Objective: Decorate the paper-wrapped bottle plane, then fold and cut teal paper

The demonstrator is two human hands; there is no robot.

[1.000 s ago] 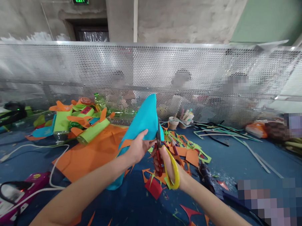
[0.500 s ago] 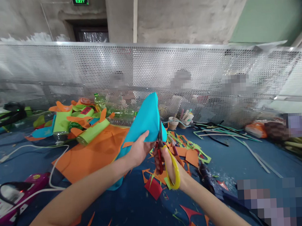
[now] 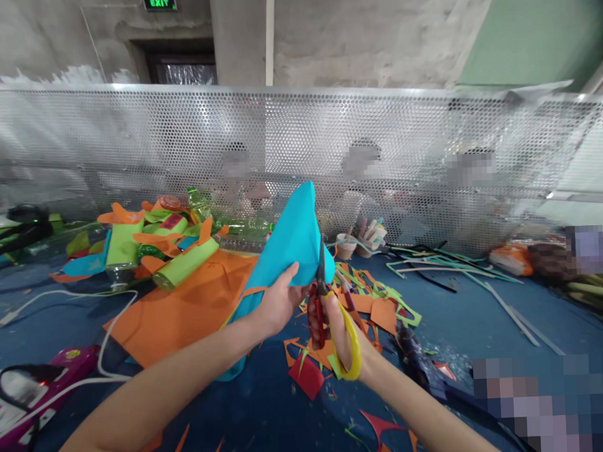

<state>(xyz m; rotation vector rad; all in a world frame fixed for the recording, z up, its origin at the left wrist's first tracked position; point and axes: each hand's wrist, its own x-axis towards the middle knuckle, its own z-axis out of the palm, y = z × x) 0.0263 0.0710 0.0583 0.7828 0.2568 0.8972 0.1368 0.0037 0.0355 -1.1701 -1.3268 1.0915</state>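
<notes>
A large blue sheet of paper (image 3: 289,243), curved over on itself, stands in front of me. My left hand (image 3: 281,300) grips its lower part, thumb pressed on the near face. In my right hand (image 3: 338,327) are scissors (image 3: 320,288) with a yellow and a red handle loop. Their dark blades point up at the right edge of the blue sheet, one blade in front of it. Part of my right hand's fingers is hidden behind the handles. Under both hands lie orange, green and red paper scraps (image 3: 382,314).
Left stand bottles wrapped in green and orange paper (image 3: 188,263), beside a big orange sheet (image 3: 180,311). A purple power strip (image 3: 59,386) with cables lies near left. Behind are cups of pens (image 3: 369,236) and a perforated metal screen (image 3: 297,133), people beyond it. Strips (image 3: 463,265) lie right.
The scissors' blades have shifted slightly at the sheet's right edge, and the yellow loop has swung a little outward. The sheet's tip has risen slightly; my left hand stays nearly still.
</notes>
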